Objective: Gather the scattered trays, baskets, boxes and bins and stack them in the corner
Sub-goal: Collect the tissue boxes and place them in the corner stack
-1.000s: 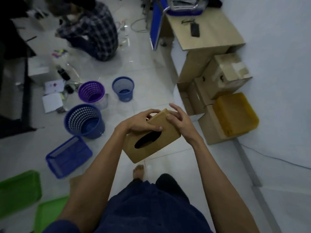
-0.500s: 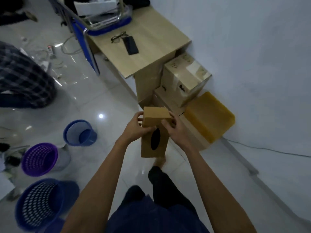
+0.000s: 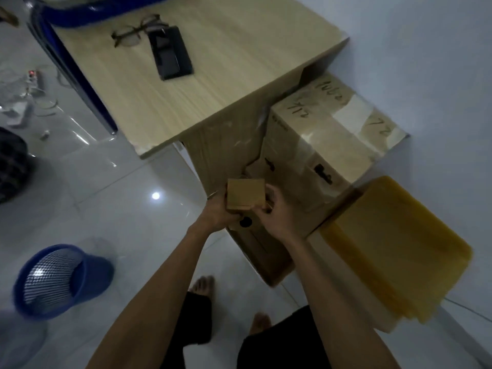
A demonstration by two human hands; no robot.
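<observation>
Gripping a box [image 3: 246, 194] from both sides: left hand [image 3: 217, 213] and right hand [image 3: 277, 211], fingers [image 3: 270, 194] curled round it. Stood on end, long axis roughly vertical, square end face toward the camera, dark oval slot facing the person. Smooth, tan, probably wood, though blurred. Held over brown cartons [image 3: 266, 251] beside a smooth yellow tray [image 3: 399, 249], by the corner of the woodgrain surface [image 3: 213, 75].

Wearer | left hand [image 3: 217, 215], right hand [image 3: 277, 218]: bare | left forearm [image 3: 163, 283], right forearm [image 3: 322, 283]: bare to frame edge | trousers [image 3: 274, 342]: dark, loose, hems at ankles | left foot [image 3: 203, 284], right foot [image 3: 261, 322]: bare, toes showing
</observation>
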